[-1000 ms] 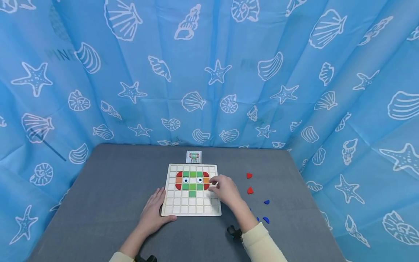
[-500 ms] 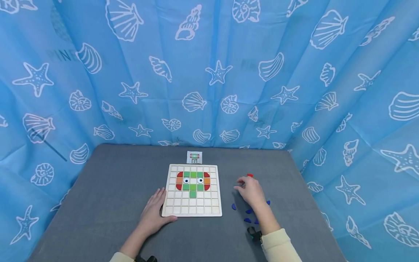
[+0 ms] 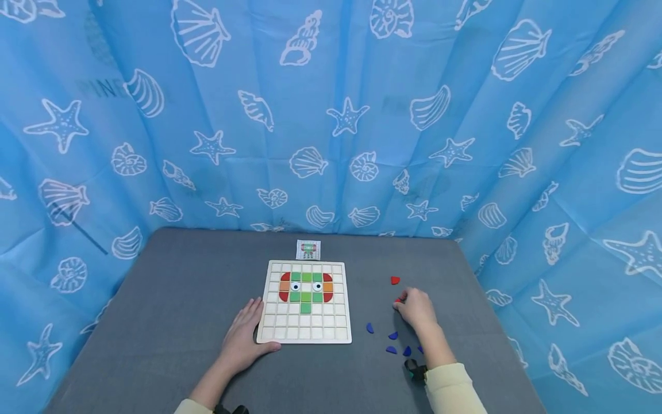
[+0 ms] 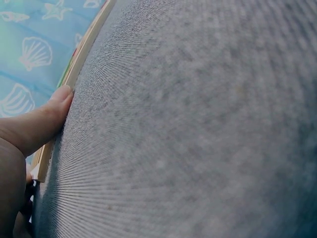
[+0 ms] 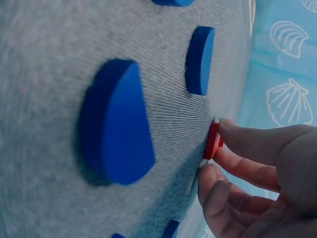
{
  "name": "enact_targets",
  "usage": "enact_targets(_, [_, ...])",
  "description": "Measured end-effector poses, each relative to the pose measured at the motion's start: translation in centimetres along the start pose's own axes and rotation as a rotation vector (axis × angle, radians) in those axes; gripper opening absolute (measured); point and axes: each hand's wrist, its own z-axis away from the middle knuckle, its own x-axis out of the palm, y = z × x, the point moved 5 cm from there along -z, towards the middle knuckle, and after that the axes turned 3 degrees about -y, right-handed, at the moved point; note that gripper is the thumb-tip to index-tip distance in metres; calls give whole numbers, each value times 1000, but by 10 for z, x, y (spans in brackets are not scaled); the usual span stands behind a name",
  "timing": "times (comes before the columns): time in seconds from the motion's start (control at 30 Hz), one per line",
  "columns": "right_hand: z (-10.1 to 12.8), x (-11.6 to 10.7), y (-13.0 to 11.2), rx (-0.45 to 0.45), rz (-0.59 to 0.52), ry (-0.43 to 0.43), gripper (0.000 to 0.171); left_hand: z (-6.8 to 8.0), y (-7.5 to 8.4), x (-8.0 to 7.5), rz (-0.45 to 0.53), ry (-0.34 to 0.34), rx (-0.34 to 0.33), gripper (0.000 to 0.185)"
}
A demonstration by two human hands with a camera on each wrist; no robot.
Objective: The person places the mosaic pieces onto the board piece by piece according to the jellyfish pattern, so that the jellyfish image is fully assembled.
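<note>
A pale wooden grid board point(image 3: 304, 330) lies mid-table with green, red and orange tiles and two eye tiles forming a face. My left hand point(image 3: 243, 336) rests flat at the board's near-left corner, thumb point(image 4: 47, 116) against the board's edge point(image 4: 74, 74). My right hand point(image 3: 416, 309) is to the right of the board, fingertips pinching a small red piece point(image 5: 213, 140) that lies on the grey cloth; in the head view only a sliver of that red piece point(image 3: 398, 300) shows. Another red piece point(image 3: 395, 280) lies just beyond it.
Several blue quarter-round pieces point(image 3: 369, 328) point(image 5: 119, 124) lie on the grey table point(image 3: 170, 299) near my right wrist. A small pattern card point(image 3: 308, 249) sits behind the board. Blue shell-print curtain point(image 3: 331, 115) closes in the back and both sides.
My right hand left the board's right side, swept out to the right and settled on the nearer red piece, pinching it. The left hand and the board stayed put.
</note>
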Motion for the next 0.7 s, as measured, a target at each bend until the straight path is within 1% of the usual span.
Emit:
enact_targets(0.1, [0,1,-3,-1,-3,-11,17,0,1,0,2,1,3,123])
enact_targets(0.27, [1,3,-7,2,-9,-33,18,1,1,0,1,-2,-1,123])
enact_targets(0.33, [0,3,-8,2,-22,-28,16,1,0,1,-4,-2,0,124])
enact_targets(0.43, [-3,2,-7,-7,-75,-16,10,0,0,1,-5,-1,0,124])
enact_targets(0.57, [-5,0,-3,-11,-137,-20,14,-1,0,1,-4,-4,-1,124])
enact_targets(0.7, [-5,1,4,-3,-147,-44,13,-1,0,0,-5,-16,-6,125])
